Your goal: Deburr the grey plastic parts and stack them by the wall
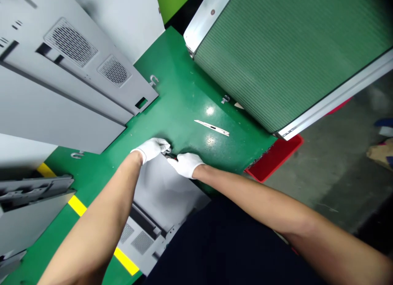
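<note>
A light grey sheet-metal panel (168,186) with vent grilles at its lower end is in front of my body. My left hand (150,149), in a white glove, is closed at the panel's far corner. Its fingers pinch a small shiny metal piece (167,150), which looks like a hook but is partly hidden. At the same corner my right hand (187,164), also gloved in white, is wrapped round a small dark tool (172,156) with a touch of red. The tool's tip points towards the left fingers; its exact kind does not show.
Large grey panels (73,72) with vents stand at the left. A ribbed green panel in a metal frame (294,51) rises at the right, above a red tray (274,158). A thin white strip (211,127) and a metal hook (225,99) show against the green floor (172,113).
</note>
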A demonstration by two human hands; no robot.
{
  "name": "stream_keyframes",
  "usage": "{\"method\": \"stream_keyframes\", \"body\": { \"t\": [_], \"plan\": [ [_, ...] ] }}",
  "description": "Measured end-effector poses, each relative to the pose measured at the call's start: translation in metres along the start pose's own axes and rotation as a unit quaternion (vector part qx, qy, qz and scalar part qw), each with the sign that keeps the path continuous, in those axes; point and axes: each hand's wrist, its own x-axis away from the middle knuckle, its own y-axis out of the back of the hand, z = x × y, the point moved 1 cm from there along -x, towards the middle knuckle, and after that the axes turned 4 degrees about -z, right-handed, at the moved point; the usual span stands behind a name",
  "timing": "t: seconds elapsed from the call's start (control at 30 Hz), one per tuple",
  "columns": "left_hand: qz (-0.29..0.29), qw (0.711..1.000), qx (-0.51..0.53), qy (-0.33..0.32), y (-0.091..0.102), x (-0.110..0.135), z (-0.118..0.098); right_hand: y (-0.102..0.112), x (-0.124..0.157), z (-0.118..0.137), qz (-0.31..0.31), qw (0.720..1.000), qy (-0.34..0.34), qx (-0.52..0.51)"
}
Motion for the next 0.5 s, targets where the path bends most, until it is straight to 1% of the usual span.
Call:
{"method": "stream_keyframes", "body": {
  "t": [0.1,0.2,0.4,0.5],
  "plan": [
    [-0.005,1.0,0.028,-0.001,0.002,0.005,0.001,-0.001,0.003,0.003,0.001,1.0,-0.016,-0.027],
    [-0.021,0.999,0.047,0.006,0.002,0.01,-0.002,-0.002,0.003,0.006,-0.001,0.999,-0.008,-0.036],
    [-0.044,0.997,0.06,0.026,0.001,0.014,-0.007,-0.001,0.002,0.011,-0.016,1.0,0.021,0.003],
    [-0.066,0.995,0.066,0.03,0.002,0.015,-0.011,0.001,0.002,0.013,-0.018,0.999,0.03,0.026]
  ]
}}
